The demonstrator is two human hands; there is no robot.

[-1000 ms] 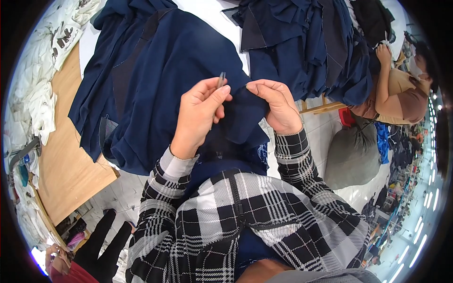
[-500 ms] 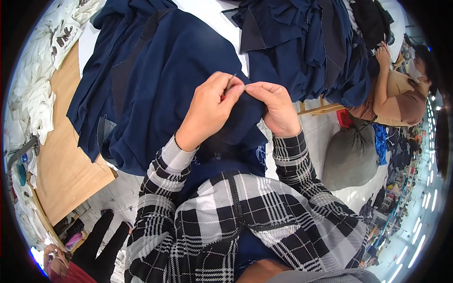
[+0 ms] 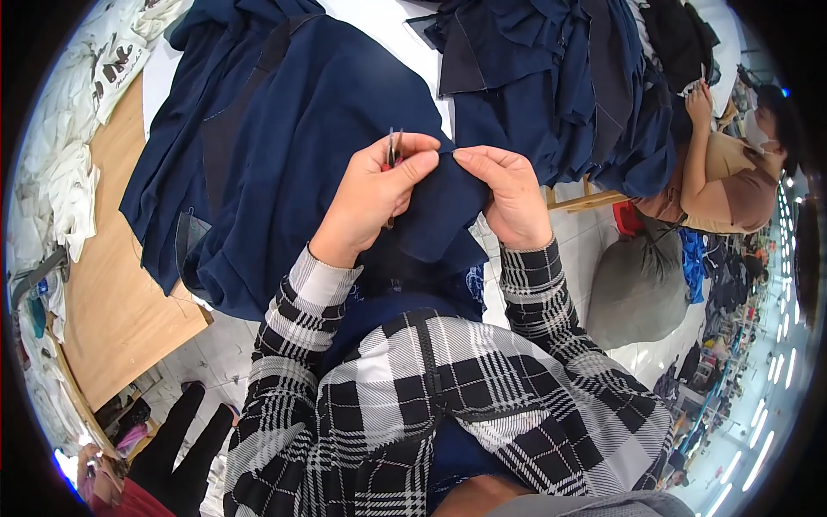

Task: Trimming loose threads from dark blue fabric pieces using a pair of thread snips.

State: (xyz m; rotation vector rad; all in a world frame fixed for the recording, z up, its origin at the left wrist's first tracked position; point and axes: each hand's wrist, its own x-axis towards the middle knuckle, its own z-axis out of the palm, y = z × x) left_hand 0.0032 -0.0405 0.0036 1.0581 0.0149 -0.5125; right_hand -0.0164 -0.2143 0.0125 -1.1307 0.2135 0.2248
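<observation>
My left hand [image 3: 363, 196] is closed around a small pair of thread snips [image 3: 393, 148], whose metal blades stick up above the fingers with a bit of red below them. Its thumb and forefinger also pinch the edge of a navy blue garment [image 3: 319, 112]. Beside it, my right hand [image 3: 512, 198] grips the same edge between thumb and forefinger, the other fingers curled under. The cloth hangs down from both fingertips, and the rest is spread across the table on the left. A dark panel [image 3: 245, 112] with a pale stitched line runs along it.
Another heap of navy garments [image 3: 534, 86] lies at the far right of the white table top [image 3: 383, 26]. A bare wooden board [image 3: 129, 284] is at left, beside piled white cloth [image 3: 77, 198]. On the right stand a grey sack [image 3: 637, 293] and a co-worker [image 3: 732, 172].
My left hand has turned and shifted slightly left, so the snips' blades now point upward and show plainly. The right hand stays almost in place at the cloth's edge.
</observation>
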